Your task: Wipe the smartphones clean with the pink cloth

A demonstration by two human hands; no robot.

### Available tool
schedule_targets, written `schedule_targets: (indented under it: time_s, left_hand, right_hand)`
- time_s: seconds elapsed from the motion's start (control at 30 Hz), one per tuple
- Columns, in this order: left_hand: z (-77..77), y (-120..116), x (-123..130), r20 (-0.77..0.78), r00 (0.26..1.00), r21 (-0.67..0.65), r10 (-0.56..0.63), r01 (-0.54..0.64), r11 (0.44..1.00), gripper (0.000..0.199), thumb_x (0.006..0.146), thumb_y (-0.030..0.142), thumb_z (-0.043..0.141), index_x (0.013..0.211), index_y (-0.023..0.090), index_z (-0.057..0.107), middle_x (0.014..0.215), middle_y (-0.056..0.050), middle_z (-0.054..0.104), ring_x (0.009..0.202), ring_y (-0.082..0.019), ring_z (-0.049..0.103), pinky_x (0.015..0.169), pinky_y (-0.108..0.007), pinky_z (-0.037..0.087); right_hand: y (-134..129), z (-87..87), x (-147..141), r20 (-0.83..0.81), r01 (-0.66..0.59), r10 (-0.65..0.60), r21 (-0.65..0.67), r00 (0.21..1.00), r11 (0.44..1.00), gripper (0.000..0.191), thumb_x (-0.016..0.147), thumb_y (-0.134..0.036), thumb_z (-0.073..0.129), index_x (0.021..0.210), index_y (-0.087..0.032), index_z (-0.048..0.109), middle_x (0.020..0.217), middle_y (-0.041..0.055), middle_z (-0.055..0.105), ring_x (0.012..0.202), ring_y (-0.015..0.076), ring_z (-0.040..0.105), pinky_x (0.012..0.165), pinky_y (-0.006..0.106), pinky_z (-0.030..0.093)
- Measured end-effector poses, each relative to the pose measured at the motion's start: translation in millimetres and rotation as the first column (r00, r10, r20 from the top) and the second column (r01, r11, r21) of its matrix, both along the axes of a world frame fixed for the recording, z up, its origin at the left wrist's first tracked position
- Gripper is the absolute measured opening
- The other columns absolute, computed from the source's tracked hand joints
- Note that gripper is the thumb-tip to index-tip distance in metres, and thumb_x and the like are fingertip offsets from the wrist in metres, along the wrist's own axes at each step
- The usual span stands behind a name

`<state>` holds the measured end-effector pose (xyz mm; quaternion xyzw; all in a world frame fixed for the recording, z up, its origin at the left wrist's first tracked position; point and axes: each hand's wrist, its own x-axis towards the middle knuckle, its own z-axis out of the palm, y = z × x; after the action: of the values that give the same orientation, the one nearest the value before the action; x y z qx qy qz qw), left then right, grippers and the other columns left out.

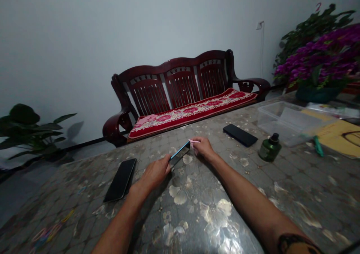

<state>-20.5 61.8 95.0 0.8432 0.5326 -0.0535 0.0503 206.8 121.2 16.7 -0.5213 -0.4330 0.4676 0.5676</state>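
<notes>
Just above the patterned table, a phone (180, 152) is held tilted on edge, its blue-lit rim facing up. My left hand (158, 170) grips the phone's near left end with fingers wrapped round it. At the far right end, my right hand (203, 147) pinches a pink cloth (194, 143) against the phone's corner. A black phone (120, 180) lies flat left of my left hand. To the right of my right hand lies a dark slab (240, 135), perhaps a phone or power bank. Beyond it stands a green bottle (269, 147) with a black cap.
The floral-covered table (180, 216) carries a clear plastic box (284, 123), a yellow envelope (343, 136), a small green item (318, 146) and colourful bands (52, 232). Purple flowers (323, 59) stand back right. A wooden bench (182, 85) faces me behind the table; a plant (30, 130) is left.
</notes>
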Motion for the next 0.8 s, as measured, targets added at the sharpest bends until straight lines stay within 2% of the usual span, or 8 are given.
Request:
schedule_targets:
  time_s: [0.13, 0.33, 0.43, 0.6, 0.8]
  left_hand:
    - [-4.8, 3, 7, -0.039, 0.999, 0.012, 0.006, -0.006, 1.000, 0.024, 0.096, 0.018, 0.039, 0.116, 0.018, 0.053, 0.097, -0.012, 0.073, 0.089, -0.027, 0.072, 0.070, -0.030, 0.045]
    - [-14.4, 10, 21, -0.061, 0.998, 0.012, 0.017, -0.016, 1.000, 0.027, 0.101, 0.027, 0.036, 0.119, 0.018, 0.054, 0.102, -0.014, 0.074, 0.092, -0.028, 0.072, 0.074, -0.032, 0.046]
    - [-15.1, 9, 27, -0.014, 0.999, 0.016, 0.051, -0.051, 0.999, 0.030, 0.101, 0.032, 0.038, 0.120, 0.019, 0.057, 0.102, -0.013, 0.074, 0.093, -0.028, 0.071, 0.075, -0.031, 0.046]
    - [-14.7, -2, 31, 0.093, 0.986, 0.044, 0.135, -0.140, 0.989, 0.033, 0.102, 0.031, 0.039, 0.123, 0.022, 0.063, 0.104, -0.011, 0.076, 0.095, -0.028, 0.072, 0.077, -0.031, 0.047]
    - [-28.7, -17, 20, 0.280, 0.949, 0.064, 0.142, -0.167, 0.984, 0.039, 0.102, 0.030, 0.041, 0.139, 0.027, 0.055, 0.121, -0.007, 0.072, 0.105, -0.026, 0.070, 0.085, -0.031, 0.049]
  right_hand:
    - [-4, 5.3, -2, -0.057, 0.014, -0.014, -0.014, 0.998, 1.000, 0.024, 0.056, -0.028, 0.064, 0.073, -0.014, 0.072, 0.052, -0.0030, 0.059, 0.048, 0.0112, 0.048, 0.047, 0.021, 0.032]
    - [-11, 11.1, -3, -0.109, 0.020, -0.023, -0.031, 0.994, 0.999, 0.019, 0.056, -0.031, 0.067, 0.067, -0.015, 0.069, 0.049, -0.0027, 0.056, 0.045, 0.0105, 0.046, 0.045, 0.022, 0.031]
    - [-16, 13.5, -8, -0.112, 0.006, -0.009, -0.020, 0.994, 1.000, 0.019, 0.056, -0.032, 0.070, 0.065, -0.016, 0.069, 0.048, -0.0028, 0.056, 0.045, 0.0103, 0.045, 0.045, 0.022, 0.030]
    - [-22, 20.1, -18, -0.134, -0.015, 0.021, 0.052, 0.991, 0.999, 0.022, 0.055, -0.035, 0.073, 0.066, -0.016, 0.070, 0.050, -0.0037, 0.056, 0.049, 0.0094, 0.044, 0.048, 0.021, 0.031]
    - [-26, 20.3, -27, -0.275, -0.081, 0.070, -0.027, 0.959, 0.996, 0.026, 0.050, -0.031, 0.072, 0.070, -0.014, 0.071, 0.052, -0.0022, 0.059, 0.049, 0.0103, 0.046, 0.047, 0.022, 0.032]
